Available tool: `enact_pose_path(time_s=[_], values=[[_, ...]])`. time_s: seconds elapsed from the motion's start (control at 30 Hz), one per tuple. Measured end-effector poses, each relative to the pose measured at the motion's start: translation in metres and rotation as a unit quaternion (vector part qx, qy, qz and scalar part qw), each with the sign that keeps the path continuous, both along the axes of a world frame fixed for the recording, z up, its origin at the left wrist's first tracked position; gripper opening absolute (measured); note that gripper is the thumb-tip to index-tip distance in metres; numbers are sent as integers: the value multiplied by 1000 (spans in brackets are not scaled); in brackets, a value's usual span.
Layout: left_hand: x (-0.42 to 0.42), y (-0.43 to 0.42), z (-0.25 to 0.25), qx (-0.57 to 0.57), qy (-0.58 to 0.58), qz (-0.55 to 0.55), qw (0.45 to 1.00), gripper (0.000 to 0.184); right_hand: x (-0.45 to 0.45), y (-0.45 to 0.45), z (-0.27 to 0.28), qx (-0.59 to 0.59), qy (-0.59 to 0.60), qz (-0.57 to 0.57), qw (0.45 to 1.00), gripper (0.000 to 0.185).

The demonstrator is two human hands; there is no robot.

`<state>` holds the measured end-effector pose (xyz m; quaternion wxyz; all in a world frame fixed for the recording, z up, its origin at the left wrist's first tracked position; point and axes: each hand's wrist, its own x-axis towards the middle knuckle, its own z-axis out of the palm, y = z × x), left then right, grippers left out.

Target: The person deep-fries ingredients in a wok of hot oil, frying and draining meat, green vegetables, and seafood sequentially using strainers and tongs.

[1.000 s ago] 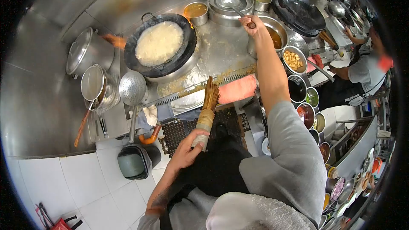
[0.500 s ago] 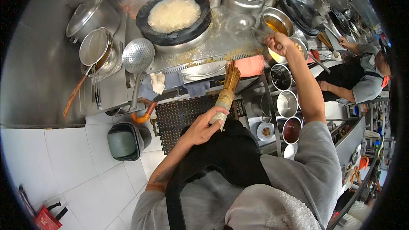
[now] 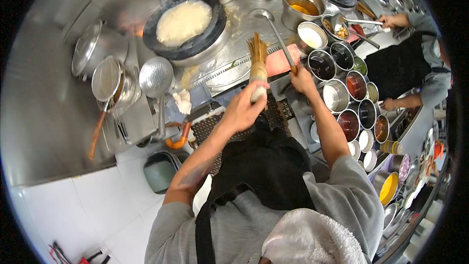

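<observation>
My left hand (image 3: 245, 104) is wrapped round the bound handle of a bamboo wok brush (image 3: 258, 57), its bristles pointing up toward the stove. In my right hand (image 3: 304, 80) is the wooden end of a long-handled ladle (image 3: 279, 37). The ladle's bowl is over the steel stove top, apart from the wok. To the left, a black wok (image 3: 215, 23) sits on its burner with a pale, frothy mass (image 3: 183, 22) inside. A pink cloth (image 3: 282, 61) lies on the stove's front edge, beside the brush and below the ladle handle.
A perforated skimmer (image 3: 156, 77) and a mesh strainer (image 3: 106, 78) are left of the wok. Several seasoning pots (image 3: 336, 95) stand to the right. Beyond them, a co-worker's hand (image 3: 387, 21) grips a metal utensil. A bin (image 3: 160, 172) stands on the floor.
My right hand has come down and left from the pots, bringing the ladle over the stove's middle. My left hand has raised the brush slightly. The view has shifted.
</observation>
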<state>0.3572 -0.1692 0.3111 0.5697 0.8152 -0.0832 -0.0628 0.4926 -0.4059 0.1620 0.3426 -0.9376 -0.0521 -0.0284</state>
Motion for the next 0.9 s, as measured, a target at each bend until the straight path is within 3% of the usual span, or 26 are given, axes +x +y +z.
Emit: enact_pose_path(time_s=[0.13, 0.17, 0.23, 0.33, 0.37, 0.4, 0.47, 0.5, 0.53, 0.6, 0.63, 0.7, 0.77, 0.8, 0.83, 0.87, 0.9], values=[[122, -39, -43, 290, 26, 38, 956, 42, -4, 10, -5, -30, 60, -59, 996, 26], [151, -49, -62, 296, 24, 36, 954, 42, -1, 14, -9, -33, 55, -53, 997, 25], [197, -68, -104, 410, 91, 44, 906, 46, 4, 16, -25, -42, 40, -44, 997, 22], [229, -76, -165, 449, 95, 4, 889, 53, 10, 27, -40, -54, 18, -38, 998, 26], [235, -79, -174, 450, 94, 4, 888, 53, 14, 27, -40, -74, 90, -36, 993, 33], [234, -85, -166, 442, 103, -31, 890, 53, 20, 23, -48, -74, 89, -34, 993, 33], [221, -89, -141, 438, 113, -57, 890, 53, 28, 18, -73, -150, 33, -32, 988, 44], [209, -89, -127, 422, 103, -49, 899, 52, 25, 18, -65, -136, -59, -12, 989, 40], [195, -84, -116, 406, 90, -38, 908, 51, 19, 22, -46, -132, -66, -5, 989, 40], [143, -69, -107, 343, -3, 28, 939, 50, -7, 29, -8, 38, -7, 30, 999, 46], [120, -53, -119, 308, -17, 21, 951, 50, -13, 31, -22, 97, -61, 60, 992, 45], [64, -15, -142, 274, 3, 16, 962, 49, -49, 33, -22, 178, 211, 72, 958, 35], [1, 34, -168, 267, 32, 37, 963, 49, -86, 34, -48, 68, 286, 71, 953, 34], [-27, 65, -185, 261, 30, 54, 963, 48, -107, 32, -78, -11, 227, 67, 972, 33], [-55, 94, -176, 222, 93, 90, 967, 49, -133, 29, -102, -89, 168, 60, 980, 33], [-80, 126, -162, 182, 153, 124, 963, 50, -154, 32, -102, -88, 194, 56, 976, 34], [-102, 160, -148, 186, 137, 174, 957, 51, -179, 34, -104, -88, 223, 52, 970, 37]])
